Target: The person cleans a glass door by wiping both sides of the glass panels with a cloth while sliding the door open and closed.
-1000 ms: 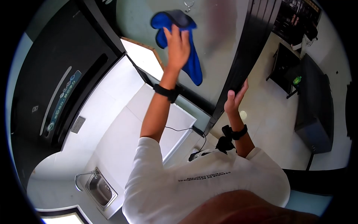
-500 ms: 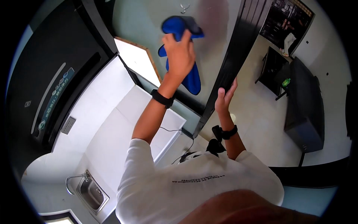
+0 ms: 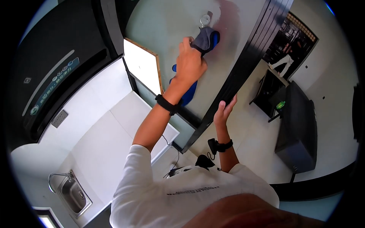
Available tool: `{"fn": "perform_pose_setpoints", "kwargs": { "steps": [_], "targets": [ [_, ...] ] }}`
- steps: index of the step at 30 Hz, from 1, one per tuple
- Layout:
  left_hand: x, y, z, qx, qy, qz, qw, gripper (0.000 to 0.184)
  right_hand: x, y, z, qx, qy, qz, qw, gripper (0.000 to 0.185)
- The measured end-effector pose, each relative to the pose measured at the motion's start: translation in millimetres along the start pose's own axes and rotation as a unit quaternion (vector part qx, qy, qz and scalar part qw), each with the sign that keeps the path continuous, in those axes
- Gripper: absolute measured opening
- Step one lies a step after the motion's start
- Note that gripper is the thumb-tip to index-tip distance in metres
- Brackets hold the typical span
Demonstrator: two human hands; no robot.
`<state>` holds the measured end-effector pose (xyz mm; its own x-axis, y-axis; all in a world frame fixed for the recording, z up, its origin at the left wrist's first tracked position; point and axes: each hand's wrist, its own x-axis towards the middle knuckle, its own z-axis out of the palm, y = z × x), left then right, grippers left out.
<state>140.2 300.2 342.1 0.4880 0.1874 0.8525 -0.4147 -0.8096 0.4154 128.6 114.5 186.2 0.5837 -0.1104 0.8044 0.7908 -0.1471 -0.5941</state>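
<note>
My left hand (image 3: 190, 64) presses a blue and grey cloth (image 3: 206, 39) against an upright, glass-like pane (image 3: 224, 64), fingers curled on it. The cloth's grey side shows above the hand, and a blue part hangs below, partly behind the wrist. Just above the cloth, a small round silver item (image 3: 205, 19) is on the pane. My right hand (image 3: 225, 110) is beside the lower part of the black frame (image 3: 243, 62), thumb and fingers apart, seemingly resting against its edge. Both wrists wear black bands.
White counter (image 3: 110, 129) with a sink (image 3: 74, 193) at lower left; dark range hood (image 3: 57, 64) above. A white panel (image 3: 140, 64) with a brown edge adjoins the pane. At right stand a black table (image 3: 268, 93) and dark sofa (image 3: 298, 129); a person (image 3: 285, 62) is behind.
My left hand has shifted over the pane, and the cloth's top has turned so its grey side shows near the silver item. The view has shifted; my right hand stays by the frame.
</note>
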Motion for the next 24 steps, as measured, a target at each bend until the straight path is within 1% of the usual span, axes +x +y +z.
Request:
{"fn": "perform_pose_setpoints", "kwargs": {
  "steps": [3, 5, 6, 8, 9, 10, 12, 13, 15, 16, 18, 19, 21, 22, 24],
  "targets": [
    [2, -8, -1, -0.005, -0.007, -0.033, 0.999, 0.043, 1, -2, 0, 0.024, -0.012, 0.01, 1.0, 0.08],
    [-1, -5, 4, 0.009, 0.016, -0.002, 1.0, 0.023, 1, -4, 1, 0.015, -0.005, 0.013, 1.0, 0.081],
    [-4, -3, 9, 0.008, 0.026, -0.016, 1.0, 0.023, 0, 0, 1, 0.012, -0.021, 0.01, 1.0, 0.081],
    [-4, 16, 3, -0.028, 0.0, 0.023, 0.999, 0.036, -2, 10, 3, 0.023, 0.004, -0.002, 1.0, 0.081],
    [-2, 25, -1, -0.032, -0.021, 0.025, 0.999, 0.024, -4, 10, 4, 0.021, -0.009, -0.004, 1.0, 0.081],
    [3, 27, -6, -0.035, -0.013, 0.016, 0.999, 0.024, -3, 8, 5, 0.021, -0.001, 0.001, 1.0, 0.081],
    [18, 32, -14, 0.011, -0.051, 0.0, 0.999, 0.014, -3, 6, 4, 0.014, -0.001, -0.002, 1.0, 0.08],
    [29, 34, -20, 0.006, -0.039, -0.001, 0.999, 0.014, -1, 7, 6, 0.018, 0.001, -0.008, 1.0, 0.08],
    [39, 37, -29, 0.064, 0.024, 0.06, 0.996, 0.013, -3, 8, 6, 0.014, 0.002, -0.003, 1.0, 0.079],
    [37, 41, -25, 0.061, 0.025, 0.057, 0.996, 0.013, -6, 5, 2, 0.011, 0.0, -0.004, 1.0, 0.079],
    [42, 42, -17, 0.123, 0.093, 0.135, 0.979, 0.01, -4, 3, 7, 0.008, 0.01, 0.003, 1.0, 0.079],
    [40, 41, -19, 0.127, 0.096, 0.131, 0.979, 0.01, -2, -1, 9, 0.013, 0.008, 0.001, 1.0, 0.078],
    [26, 41, -24, 0.111, 0.01, 0.101, 0.989, 0.01, 0, 1, 8, 0.011, 0.002, 0.001, 1.0, 0.078],
    [19, 40, -23, 0.112, 0.006, 0.098, 0.989, 0.01, -3, 1, 7, 0.007, 0.002, 0.003, 1.0, 0.078],
    [7, 34, -22, 0.083, -0.021, 0.065, 0.994, 0.012, -6, 3, 6, 0.015, -0.004, 0.015, 1.0, 0.078]
  ]
}}
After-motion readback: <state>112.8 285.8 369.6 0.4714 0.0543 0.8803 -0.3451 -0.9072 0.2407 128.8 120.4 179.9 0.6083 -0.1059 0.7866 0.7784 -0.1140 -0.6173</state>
